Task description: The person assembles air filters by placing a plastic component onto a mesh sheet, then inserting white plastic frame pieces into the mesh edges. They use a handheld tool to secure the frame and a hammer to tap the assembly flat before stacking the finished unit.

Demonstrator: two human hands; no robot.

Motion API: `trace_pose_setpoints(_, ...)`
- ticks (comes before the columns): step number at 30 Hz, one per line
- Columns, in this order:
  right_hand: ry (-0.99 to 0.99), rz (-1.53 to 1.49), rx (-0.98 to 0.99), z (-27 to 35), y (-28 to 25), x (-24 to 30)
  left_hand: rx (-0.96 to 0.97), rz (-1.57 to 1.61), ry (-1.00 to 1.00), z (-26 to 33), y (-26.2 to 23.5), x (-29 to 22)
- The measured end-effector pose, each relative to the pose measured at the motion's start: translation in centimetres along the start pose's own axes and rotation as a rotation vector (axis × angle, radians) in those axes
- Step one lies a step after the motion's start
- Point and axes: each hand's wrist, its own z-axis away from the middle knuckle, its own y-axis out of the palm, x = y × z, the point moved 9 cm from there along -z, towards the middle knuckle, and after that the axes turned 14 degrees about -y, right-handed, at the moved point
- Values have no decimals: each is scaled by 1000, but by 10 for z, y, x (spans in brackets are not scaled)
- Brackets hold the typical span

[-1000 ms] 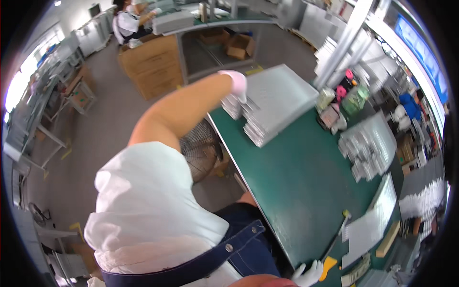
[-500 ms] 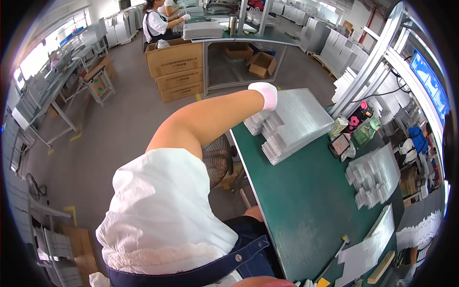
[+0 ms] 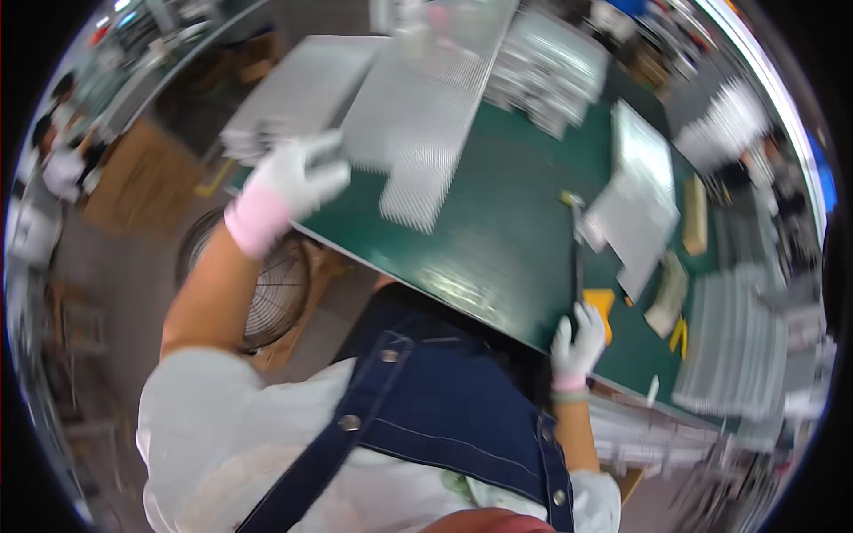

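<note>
My left hand (image 3: pixel 298 182), in a white glove with a pink cuff, is at the left beside a translucent, ribbed plastic sheet (image 3: pixel 413 115) with a stepped edge. Its thumb and fingers reach that sheet's left lower corner; motion blur hides whether they grip it. The sheet slants across the bench, and pink shows through its far end. Beyond my hand lies a stack of similar sheets (image 3: pixel 302 84). At the near edge, my right hand (image 3: pixel 579 345), also gloved, has thumb and fingers apart near the handle end of a hammer (image 3: pixel 577 244). A yellow-orange piece (image 3: pixel 601 306) lies against its fingers.
The green bench (image 3: pixel 498 240) carries another pile of clear sheets (image 3: pixel 555 67), cut sheets (image 3: pixel 635 204), a wooden block (image 3: pixel 694 213) and a yellow tool (image 3: pixel 679 338). More sheets (image 3: pixel 733 342) are stacked at right. A floor fan (image 3: pixel 267 293) stands below the left edge.
My view has swung right and down. My left hand has come back from the far stack toward me, and a separate sheet now lies across the view. My right hand is now in full view.
</note>
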Motion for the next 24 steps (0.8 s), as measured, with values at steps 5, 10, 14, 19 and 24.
trace_pose_setpoints(5, 31, -70, -153, -37, -7, -6, 458, -469, -56, 78, 170, -4)
trace_pose_setpoints(10, -147, -34, 165, -63, 44, 30, 192, -452, 464, 53, 197, -44)
trace_pose_setpoints(14, 112, 16, 24, -91, 17, -33, 316, -502, 518, 49, 249, -38)
trace_pose_setpoints(19, 904, 235, -43, -27, -21, -206, 327, -417, 513, 47, 264, -63)
trace_pose_setpoints(24, 1099, -447, -169, 27, 3, -286, 358, -374, 536, 39, 265, -64)
